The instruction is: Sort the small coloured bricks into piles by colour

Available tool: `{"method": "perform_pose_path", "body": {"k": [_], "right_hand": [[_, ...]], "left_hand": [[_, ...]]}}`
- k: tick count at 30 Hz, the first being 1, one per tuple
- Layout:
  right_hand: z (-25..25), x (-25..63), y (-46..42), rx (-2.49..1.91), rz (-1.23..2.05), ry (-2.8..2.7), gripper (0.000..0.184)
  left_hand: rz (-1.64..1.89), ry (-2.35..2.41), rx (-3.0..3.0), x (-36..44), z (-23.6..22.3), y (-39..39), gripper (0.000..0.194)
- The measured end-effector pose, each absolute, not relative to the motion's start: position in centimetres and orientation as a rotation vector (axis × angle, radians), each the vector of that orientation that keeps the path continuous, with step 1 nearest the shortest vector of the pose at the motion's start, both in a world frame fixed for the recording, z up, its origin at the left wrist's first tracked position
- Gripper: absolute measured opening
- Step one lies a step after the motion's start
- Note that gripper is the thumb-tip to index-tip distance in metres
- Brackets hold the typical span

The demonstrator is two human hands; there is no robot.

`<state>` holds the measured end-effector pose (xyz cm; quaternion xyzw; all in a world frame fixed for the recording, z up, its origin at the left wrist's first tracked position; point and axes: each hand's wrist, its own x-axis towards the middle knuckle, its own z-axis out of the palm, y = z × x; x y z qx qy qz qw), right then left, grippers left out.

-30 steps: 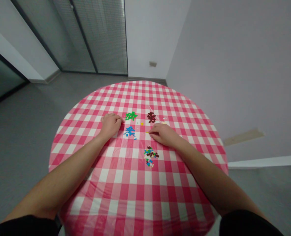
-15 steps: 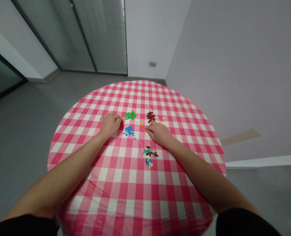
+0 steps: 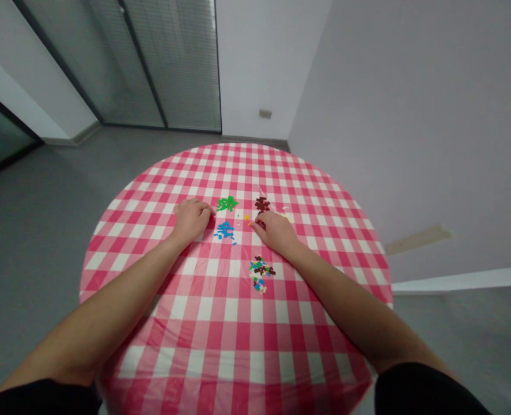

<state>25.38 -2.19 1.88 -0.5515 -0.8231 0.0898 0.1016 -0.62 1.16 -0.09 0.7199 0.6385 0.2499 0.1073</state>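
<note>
Head view: left hand (image 3: 190, 220) palm down on a pink-and-white gingham tablecloth (image 3: 121, 276), fingers loosely curled, nothing visible in them. Just beside its fingertips, a scatter of green plastic bricks (image 3: 227, 203) up and to the right, and blue plastic bricks (image 3: 224, 230) to the right. Right hand (image 3: 273, 230) also low on the cloth, fingers drawn together, with a tiny yellow brick (image 3: 246, 218) just beside the fingertips; whether anything sits pinched between them, too small to tell. Dark red bricks (image 3: 262, 204) just above that hand, near touching. Mixed multicoloured pile (image 3: 260, 274) below it, apart from both hands.
</note>
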Motion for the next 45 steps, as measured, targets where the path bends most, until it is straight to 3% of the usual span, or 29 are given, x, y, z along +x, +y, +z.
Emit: {"method": "perform_pose_path", "body": {"k": [15, 20, 24, 33, 45], "right_hand": [[2.1, 25.6, -2.9, -1.486, 0.279, -2.551, 0.032], [3.6, 27.0, -3.5, -1.142, 0.723, -2.578, 0.016], [4.5, 28.0, -3.9, -0.975, 1.029, -2.648, 0.015], [4.1, 27.6, -4.0, -0.883, 0.982, -2.726, 0.02], [3.6, 26.9, -4.5, -0.89, 0.936, -2.716, 0.013]], "left_hand": [[0.725, 1.878, 2.112, -0.6, 0.1, 1.1, 0.037], [0.74, 1.87, 2.102, -0.5, 0.2, 1.0, 0.036], [0.73, 1.874, 2.098, -0.4, 0.2, 1.0, 0.037], [0.751, 1.857, 2.107, -0.5, 0.1, 1.0, 0.036], [0.7, 1.876, 2.1, -0.4, 0.5, 0.9, 0.037]]}}
